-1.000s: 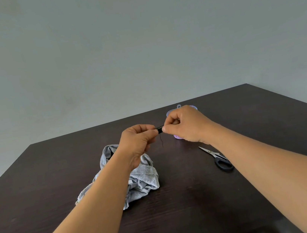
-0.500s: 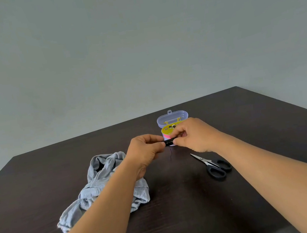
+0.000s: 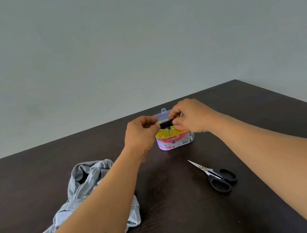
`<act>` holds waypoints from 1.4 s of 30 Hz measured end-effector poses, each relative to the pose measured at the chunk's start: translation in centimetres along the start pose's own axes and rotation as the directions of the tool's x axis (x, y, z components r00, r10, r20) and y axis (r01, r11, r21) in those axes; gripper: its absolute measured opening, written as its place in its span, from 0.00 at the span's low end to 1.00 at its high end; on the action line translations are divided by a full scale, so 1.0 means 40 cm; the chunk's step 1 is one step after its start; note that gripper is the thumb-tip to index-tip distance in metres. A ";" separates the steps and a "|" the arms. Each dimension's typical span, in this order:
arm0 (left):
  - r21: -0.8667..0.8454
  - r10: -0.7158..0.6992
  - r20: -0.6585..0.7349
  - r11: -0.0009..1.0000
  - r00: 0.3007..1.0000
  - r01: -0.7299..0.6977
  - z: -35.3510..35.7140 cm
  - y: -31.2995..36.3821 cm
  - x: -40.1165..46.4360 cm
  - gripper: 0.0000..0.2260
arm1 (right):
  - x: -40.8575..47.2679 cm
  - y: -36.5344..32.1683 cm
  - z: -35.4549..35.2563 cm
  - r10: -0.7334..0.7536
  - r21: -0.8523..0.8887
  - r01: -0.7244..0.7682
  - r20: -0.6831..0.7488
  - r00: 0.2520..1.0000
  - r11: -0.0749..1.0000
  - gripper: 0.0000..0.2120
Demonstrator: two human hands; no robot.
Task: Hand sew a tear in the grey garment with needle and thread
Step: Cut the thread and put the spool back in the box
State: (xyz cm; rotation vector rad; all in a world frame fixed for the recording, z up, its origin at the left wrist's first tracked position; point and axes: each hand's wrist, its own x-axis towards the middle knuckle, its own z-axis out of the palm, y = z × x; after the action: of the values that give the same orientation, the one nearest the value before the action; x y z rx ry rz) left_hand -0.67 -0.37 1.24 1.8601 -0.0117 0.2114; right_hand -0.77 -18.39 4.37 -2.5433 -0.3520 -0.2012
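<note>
The head view shows a dark brown wooden table with a faint grain, set against a plain pale grey-green wall.

Raised above the table's far middle, both hands meet around a small black spool of thread, a short cylinder lying level between them. The right hand has its fingers curled over the spool's right end and pinches it. The left hand has its fingertips closed at the spool's left end, pinching there; whether it holds the spool itself or a thread end cannot be told. A thin dark strand of thread hangs down from the spool. No needle can be made out.

Just behind and below the hands stands a small clear plastic sewing kit box with rounded corners, its lid up and a yellow and pink label on the front.

The grey garment lies crumpled on the table to the left, well apart from the hands and partly under the left forearm. It is a soft ribbed knit, bunched in folds, with one end trailing toward the near left edge. Any tear is hidden in the folds.

Scissors with black loop handles and closed steel blades lie flat to the right, under the right forearm's line, tips pointing toward the box.
</note>
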 end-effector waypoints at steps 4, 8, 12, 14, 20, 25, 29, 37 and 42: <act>0.142 0.015 0.012 0.990 1.000 -0.017 0.009 -0.015 0.027 0.06 | 0.026 0.038 0.016 0.035 0.001 -0.035 0.038 0.999 0.999 0.09; 0.210 0.003 0.025 0.978 1.000 -0.008 0.022 -0.027 0.038 0.06 | 0.029 0.059 0.033 0.038 0.038 -0.040 0.057 0.998 0.998 0.10; 0.205 0.005 -0.003 0.979 1.000 -0.004 0.032 -0.029 0.041 0.07 | 0.033 0.061 0.040 0.027 0.064 -0.029 0.037 0.999 0.998 0.10; 0.194 0.012 -0.004 0.981 1.000 -0.011 0.031 -0.029 0.039 0.05 | 0.034 0.056 0.044 0.015 0.050 -0.018 0.056 0.998 0.999 0.10; 0.207 0.012 0.026 0.978 1.000 -0.017 0.027 -0.030 0.029 0.03 | 0.034 0.046 0.054 0.018 0.013 -0.019 0.066 0.998 1.000 0.11; 0.229 0.003 0.033 0.973 0.999 -0.010 0.020 -0.026 0.021 0.04 | 0.027 0.039 0.056 0.017 0.004 -0.017 0.046 0.999 1.000 0.09; 0.256 -0.012 0.033 0.967 0.999 0.003 0.016 -0.030 0.016 0.06 | 0.019 0.035 0.056 0.022 0.005 -0.023 0.059 0.998 1.000 0.09; 0.174 -0.041 -0.040 0.984 0.998 0.047 0.024 -0.034 0.045 0.07 | 0.035 0.049 0.036 0.057 0.136 -0.052 -0.037 0.998 0.989 0.07; 0.167 -0.127 -0.096 0.976 0.987 0.142 0.034 -0.050 0.108 0.19 | 0.103 0.093 0.047 0.194 0.177 -0.167 -0.150 0.969 0.970 0.17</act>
State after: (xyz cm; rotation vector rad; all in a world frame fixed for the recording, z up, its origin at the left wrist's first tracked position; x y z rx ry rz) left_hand 4.00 -0.64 -0.37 2.0146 0.1970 0.2025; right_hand 4.39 -19.51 1.80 -2.3602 -0.0671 -0.2998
